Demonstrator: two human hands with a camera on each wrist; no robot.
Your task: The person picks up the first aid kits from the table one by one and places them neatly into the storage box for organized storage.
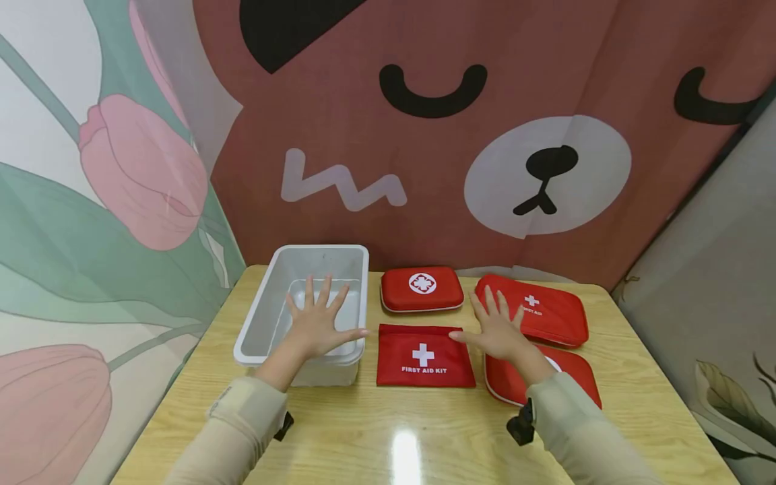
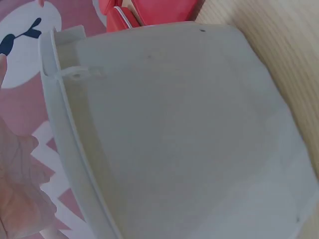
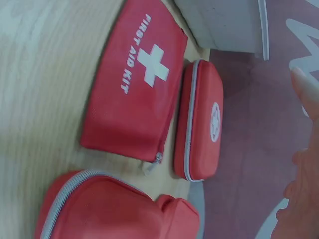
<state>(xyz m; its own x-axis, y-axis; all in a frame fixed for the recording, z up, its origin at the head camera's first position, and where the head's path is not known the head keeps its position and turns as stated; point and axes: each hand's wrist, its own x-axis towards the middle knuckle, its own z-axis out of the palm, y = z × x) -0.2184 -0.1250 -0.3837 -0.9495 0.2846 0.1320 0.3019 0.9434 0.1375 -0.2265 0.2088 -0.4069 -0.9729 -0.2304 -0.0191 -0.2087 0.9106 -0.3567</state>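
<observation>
My left hand [image 1: 316, 328] is spread with straight fingers above the grey plastic bin [image 1: 257, 316], holding nothing. The bin's outer wall [image 2: 184, 129] fills most of the left wrist view. With fingers splayed, my right hand [image 1: 498, 331] hovers over the red first aid cases on the right, also holding nothing. Between the hands lies a flat red first aid pouch [image 1: 394, 357] with a white cross. Behind it sits a small red hard case [image 1: 397, 286] with a round white emblem. A red first aid bag [image 1: 566, 316] and another red case [image 1: 576, 377], partly hidden by the right arm, lie at right.
Everything stands on a light wooden table [image 1: 364, 438]. A curtain with a printed bear [image 1: 339, 101] hangs right behind its far edge. Floral fabric [image 1: 145, 168] closes in the left side, and pale fabric [image 1: 727, 269] the right.
</observation>
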